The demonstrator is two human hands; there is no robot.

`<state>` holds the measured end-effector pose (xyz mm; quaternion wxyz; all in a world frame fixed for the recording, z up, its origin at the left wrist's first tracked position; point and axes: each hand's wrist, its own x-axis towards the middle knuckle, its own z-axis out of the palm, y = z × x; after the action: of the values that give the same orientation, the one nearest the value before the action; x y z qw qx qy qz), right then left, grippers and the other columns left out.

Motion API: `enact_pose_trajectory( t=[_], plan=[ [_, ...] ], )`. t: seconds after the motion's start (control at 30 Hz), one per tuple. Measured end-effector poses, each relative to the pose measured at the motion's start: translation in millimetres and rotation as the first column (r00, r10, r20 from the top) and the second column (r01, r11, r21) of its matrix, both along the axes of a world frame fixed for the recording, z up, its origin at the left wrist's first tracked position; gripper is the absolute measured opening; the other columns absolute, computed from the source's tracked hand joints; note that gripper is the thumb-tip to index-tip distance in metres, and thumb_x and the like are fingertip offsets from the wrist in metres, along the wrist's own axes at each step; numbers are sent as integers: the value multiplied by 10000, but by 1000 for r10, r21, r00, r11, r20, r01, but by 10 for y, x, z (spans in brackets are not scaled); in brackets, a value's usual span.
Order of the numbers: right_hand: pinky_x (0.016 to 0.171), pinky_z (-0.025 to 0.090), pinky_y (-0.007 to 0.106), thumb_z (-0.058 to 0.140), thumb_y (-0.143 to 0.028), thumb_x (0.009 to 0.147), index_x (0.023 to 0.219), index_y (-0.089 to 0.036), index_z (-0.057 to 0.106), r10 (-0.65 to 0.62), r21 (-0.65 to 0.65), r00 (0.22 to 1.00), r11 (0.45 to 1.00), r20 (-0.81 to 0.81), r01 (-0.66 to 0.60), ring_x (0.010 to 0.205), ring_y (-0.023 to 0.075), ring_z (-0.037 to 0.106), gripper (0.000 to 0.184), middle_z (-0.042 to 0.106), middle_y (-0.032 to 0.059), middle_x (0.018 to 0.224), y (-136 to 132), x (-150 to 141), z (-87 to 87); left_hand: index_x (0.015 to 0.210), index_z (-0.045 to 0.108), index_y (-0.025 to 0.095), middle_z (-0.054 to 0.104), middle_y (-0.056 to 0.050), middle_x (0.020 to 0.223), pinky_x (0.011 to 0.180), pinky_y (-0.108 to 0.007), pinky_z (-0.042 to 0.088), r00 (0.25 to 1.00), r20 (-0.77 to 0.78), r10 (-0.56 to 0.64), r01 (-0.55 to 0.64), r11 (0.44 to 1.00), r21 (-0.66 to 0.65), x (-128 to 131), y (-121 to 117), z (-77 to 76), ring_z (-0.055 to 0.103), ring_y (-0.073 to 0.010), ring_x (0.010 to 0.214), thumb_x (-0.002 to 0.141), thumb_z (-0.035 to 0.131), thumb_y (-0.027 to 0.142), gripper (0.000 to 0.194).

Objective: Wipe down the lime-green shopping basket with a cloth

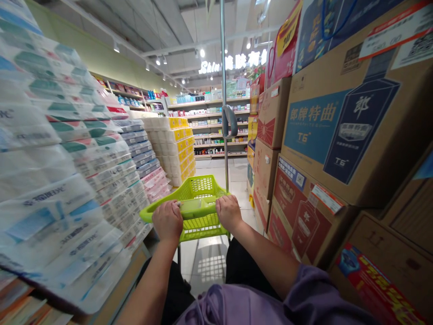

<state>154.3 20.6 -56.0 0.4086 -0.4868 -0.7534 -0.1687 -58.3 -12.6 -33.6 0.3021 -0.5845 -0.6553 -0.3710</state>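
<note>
A lime-green plastic shopping cart stands right in front of me, its slotted basket showing no goods in the part I see. My left hand is wrapped round the left part of its handlebar. On the right end of the same bar, my right hand is closed too. A tall metal pole with a grey loop grip rises at the cart's right side, just beyond my right hand.
Stacked tissue packs line the left, with yellow-and-white paper rolls farther on. Cardboard cartons are piled high close on the right. Tiled floor runs between them towards shelves of small goods.
</note>
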Motion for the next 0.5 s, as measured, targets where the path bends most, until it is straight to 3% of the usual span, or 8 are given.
enact_pose_trajectory(
  t=[0.1, 0.37, 0.5],
  plan=[
    [830, 326, 324, 372, -244, 954, 716, -204, 572, 17, 8, 1000, 1000, 11, -17, 761, 188, 500, 314, 603, 36, 729, -45, -73, 15, 930, 633, 156, 671, -111, 952, 850, -391, 377, 994, -13, -111, 111, 994, 19, 75, -3, -18, 561, -260, 893, 921, 327, 276, 329],
    [850, 342, 336, 381, -251, 954, 756, -197, 602, 97, -17, 995, 995, 15, -97, 786, 196, 527, 301, 629, 39, 759, -110, -188, 26, 1004, 640, 180, 670, -95, 1044, 940, -403, 371, 947, -51, -316, 310, 945, -107, 497, -62, 44, 562, -248, 1018, 935, 337, 292, 330],
    [873, 358, 324, 356, -223, 955, 1095, -157, 593, 183, -6, 982, 983, -48, -183, 871, 191, 559, 283, 671, 72, 957, -125, -157, 42, 1099, 620, 187, 678, -93, 1042, 944, -426, 384, 909, -5, -417, 410, 896, -173, 685, -80, 67, 573, -247, 1009, 954, 281, 325, 395]
  ],
)
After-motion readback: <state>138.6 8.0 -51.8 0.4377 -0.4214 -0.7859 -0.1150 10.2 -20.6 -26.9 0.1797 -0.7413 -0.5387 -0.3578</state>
